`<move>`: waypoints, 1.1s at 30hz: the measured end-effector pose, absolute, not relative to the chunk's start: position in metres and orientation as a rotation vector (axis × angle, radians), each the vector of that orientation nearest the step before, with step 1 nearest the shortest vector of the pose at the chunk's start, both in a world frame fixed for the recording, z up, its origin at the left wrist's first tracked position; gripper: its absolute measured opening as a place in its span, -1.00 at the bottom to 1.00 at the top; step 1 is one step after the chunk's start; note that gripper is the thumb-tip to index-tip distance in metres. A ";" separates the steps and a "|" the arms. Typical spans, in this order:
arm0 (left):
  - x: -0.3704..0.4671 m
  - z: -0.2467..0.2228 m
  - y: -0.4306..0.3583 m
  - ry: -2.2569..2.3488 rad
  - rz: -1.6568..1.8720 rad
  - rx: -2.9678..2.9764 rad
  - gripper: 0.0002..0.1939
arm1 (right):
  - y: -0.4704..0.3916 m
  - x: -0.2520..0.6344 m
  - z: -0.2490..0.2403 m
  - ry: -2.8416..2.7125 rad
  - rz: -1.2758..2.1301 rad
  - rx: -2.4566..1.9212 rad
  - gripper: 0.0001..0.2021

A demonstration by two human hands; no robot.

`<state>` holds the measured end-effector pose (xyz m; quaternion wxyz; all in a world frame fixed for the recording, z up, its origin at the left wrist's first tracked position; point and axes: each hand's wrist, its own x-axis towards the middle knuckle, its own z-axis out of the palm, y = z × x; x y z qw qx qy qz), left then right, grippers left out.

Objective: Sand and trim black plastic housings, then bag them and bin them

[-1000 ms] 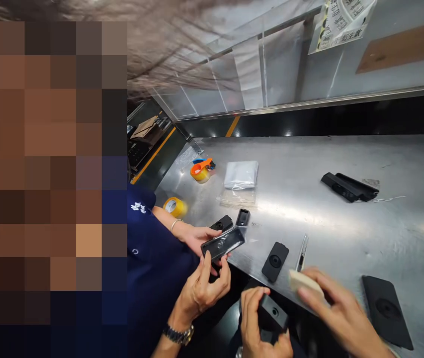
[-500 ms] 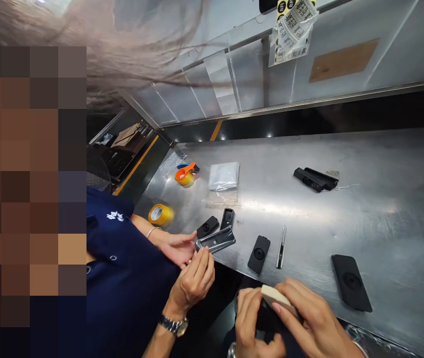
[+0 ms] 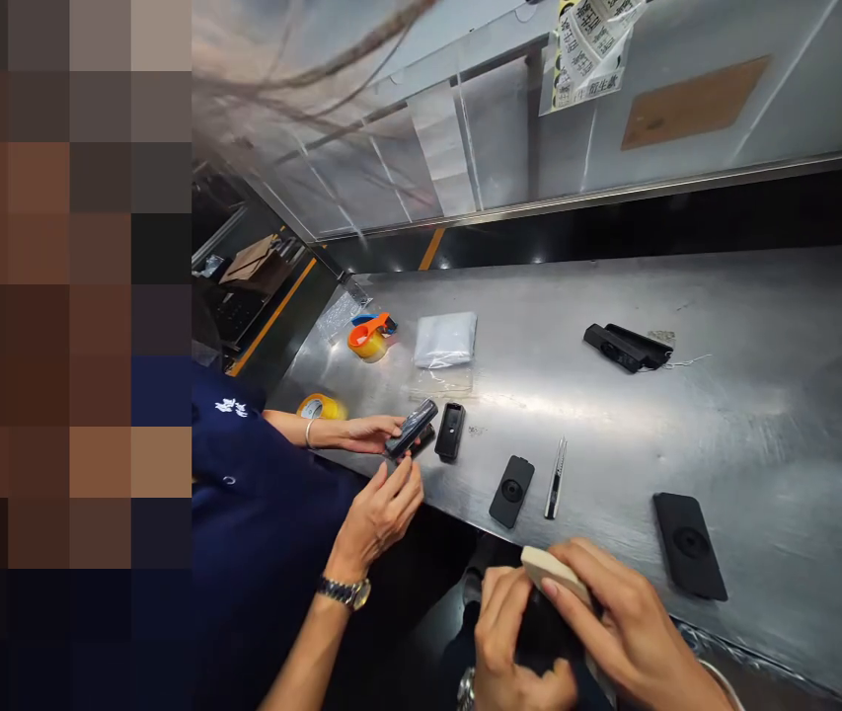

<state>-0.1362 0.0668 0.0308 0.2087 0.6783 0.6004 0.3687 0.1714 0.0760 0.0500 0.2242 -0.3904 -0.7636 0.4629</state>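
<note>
At the bottom centre-right, my left hand (image 3: 505, 632) is wrapped round a dark part (image 3: 548, 632) whose shape is mostly hidden by the fingers. My right hand (image 3: 617, 617) grips a cream-coloured pad (image 3: 555, 573) between thumb and fingers, against the top of the dark part. Beyond my hands, on the metal table (image 3: 783, 395), lie a flat black plate (image 3: 511, 491) with a round centre and a utility knife (image 3: 556, 481). A larger black plate (image 3: 690, 546) rests to the right, near the table's front edge.
On the left a co-worker's hands (image 3: 380, 513) handle a black part in clear film (image 3: 412, 427). Further off are a black tray (image 3: 451, 432), a plastic bag stack (image 3: 445, 341), an orange tape dispenser (image 3: 368, 338), a tape roll (image 3: 321, 407) and black parts (image 3: 628, 348).
The co-worker's hands have turned the wrapped part and moved it up, away from the table's front edge. My hands keep their grip on the pad and dark part, with little movement.
</note>
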 end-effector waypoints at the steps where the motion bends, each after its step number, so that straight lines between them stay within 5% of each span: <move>1: -0.122 0.030 0.067 1.637 1.062 1.842 -0.75 | 0.076 0.172 0.050 -2.113 1.275 -1.073 -0.82; 4: -0.064 0.021 0.051 1.638 1.060 1.835 -0.78 | 0.075 0.172 0.051 -2.102 1.270 -1.059 -0.85; 12: 0.031 0.012 -0.001 1.714 1.262 1.799 -0.27 | 0.078 0.173 0.055 -2.062 1.271 -1.081 -0.84; 33: 0.032 0.016 0.000 1.629 1.285 1.643 -0.32 | 0.080 0.173 0.055 -2.071 1.337 -1.127 -0.79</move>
